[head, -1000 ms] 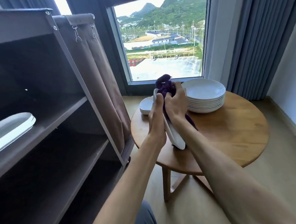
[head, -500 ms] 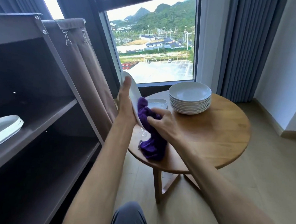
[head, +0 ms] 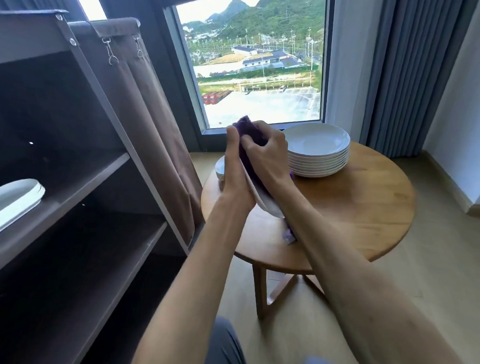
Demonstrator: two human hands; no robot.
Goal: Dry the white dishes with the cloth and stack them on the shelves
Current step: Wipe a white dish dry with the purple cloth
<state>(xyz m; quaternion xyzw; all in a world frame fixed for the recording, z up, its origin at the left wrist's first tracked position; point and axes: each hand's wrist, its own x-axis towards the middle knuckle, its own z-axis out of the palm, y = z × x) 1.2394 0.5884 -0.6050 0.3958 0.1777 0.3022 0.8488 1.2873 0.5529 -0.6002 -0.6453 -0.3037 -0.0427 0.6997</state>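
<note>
My left hand (head: 235,173) holds a white plate (head: 268,205) on edge above the round wooden table (head: 370,216). My right hand (head: 265,155) grips the purple cloth (head: 249,135) and presses it against the plate's face; the cloth's tail (head: 289,236) hangs below my wrist. A tall stack of white plates (head: 317,149) stands at the back of the table, and a low stack of small white dishes (head: 220,168) shows behind my left hand. White dishes (head: 12,200) lie on the middle shelf (head: 74,187) of the dark rack on the left.
A brown fabric curtain (head: 141,126) hangs on clips off the rack's right side, next to the table. The lower shelf (head: 104,258) is dark. A window and grey drapes (head: 411,74) are behind the table. My knees (head: 224,348) show at the bottom.
The cloth and my right hand went from the plate's top down to its lower part, then back up to the top edge. The plate stays tilted on edge in my left hand.
</note>
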